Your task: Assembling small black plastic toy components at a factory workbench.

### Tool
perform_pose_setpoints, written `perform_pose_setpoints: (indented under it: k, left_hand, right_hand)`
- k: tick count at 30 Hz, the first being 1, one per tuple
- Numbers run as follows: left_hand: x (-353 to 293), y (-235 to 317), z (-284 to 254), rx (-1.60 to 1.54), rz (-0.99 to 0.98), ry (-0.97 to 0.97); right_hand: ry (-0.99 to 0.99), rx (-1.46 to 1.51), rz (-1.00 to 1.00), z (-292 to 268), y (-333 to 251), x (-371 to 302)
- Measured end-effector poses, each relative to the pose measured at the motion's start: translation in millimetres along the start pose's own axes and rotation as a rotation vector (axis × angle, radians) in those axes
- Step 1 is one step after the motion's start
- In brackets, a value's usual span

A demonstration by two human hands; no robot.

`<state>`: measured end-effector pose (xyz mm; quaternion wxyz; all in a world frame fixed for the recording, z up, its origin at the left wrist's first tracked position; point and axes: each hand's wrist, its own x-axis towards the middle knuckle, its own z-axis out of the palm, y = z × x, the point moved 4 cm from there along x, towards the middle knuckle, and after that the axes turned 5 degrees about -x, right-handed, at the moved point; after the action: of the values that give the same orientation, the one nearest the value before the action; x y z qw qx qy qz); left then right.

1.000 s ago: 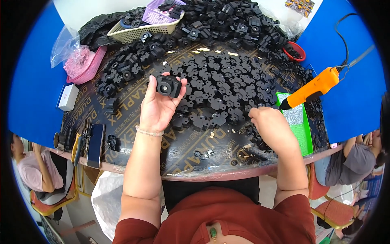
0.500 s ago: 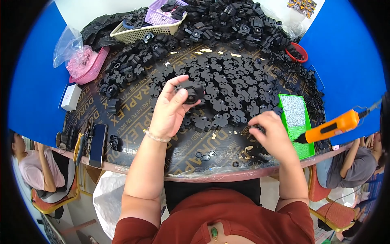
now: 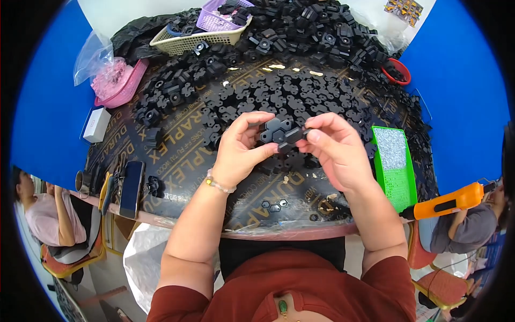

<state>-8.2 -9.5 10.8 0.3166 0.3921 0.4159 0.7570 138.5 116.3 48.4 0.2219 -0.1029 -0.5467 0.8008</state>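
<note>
Above the middle of the table, my left hand is closed around a black plastic part with hexagonal lobes, thumb on its near side. My right hand meets it from the right. Its thumb and fingertips pinch at the part's right end, on a small dark piece too hidden to make out. Just beyond both hands spreads a layer of flat black lobed parts. Nearer the front edge lies a thin black piece with hexagon outlines.
At the right, an orange electric screwdriver hangs by a green tray of small silvery pieces. Black parts are heaped behind, beside a beige basket and a red bowl. A pink basket and phone are left.
My right hand has moved up and left from beside the green tray to the black part. My left hand has shifted slightly right and turned the part. The screwdriver hangs a little lower.
</note>
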Motion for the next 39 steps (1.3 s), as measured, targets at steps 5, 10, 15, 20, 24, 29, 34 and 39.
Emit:
perform_pose_setpoints:
  k: [5, 10, 15, 20, 24, 29, 34, 39]
  left_hand:
    - [1.2, -2.0, -1.4, 0.103, 0.081, -0.002]
    - [1.3, -1.5, -4.6, 0.361, 0.209, -0.09]
    - [-0.3, 5.6, 2.1, 0.599, 0.322, -0.06]
    - [-0.8, 8.6, 2.0, 0.602, 0.357, 0.0]
    - [-1.1, 11.5, 8.8, 0.607, 0.362, -0.068]
    - [0.1, 7.8, 6.6, 0.43, 0.394, -0.144]
    - [-1.0, 21.9, 8.9, 0.179, 0.096, -0.013]
    - [-3.6, 21.6, 10.7, -0.12, -0.37, 0.003]
  right_hand:
    - [0.042, 0.079, 0.047, 0.4, 21.6, 8.9]
    - [0.073, 0.008, 0.023, -3.8, 26.8, 8.2]
    - [0.096, 0.023, 0.034, -4.9, 26.2, 5.8]
    - [0.102, -0.032, 0.018, -3.5, 24.1, 3.4]
    - [0.11, -0.241, -0.037, -9.1, 24.9, 4.9]
    - [-0.08, -0.01, 0.145, -0.6, 29.1, 7.5]
    - [0.047, -0.672, -0.513, 4.5, 0.9, 0.1]
    - [-0.165, -1.384, -1.062, 35.1, 4.4, -16.5]
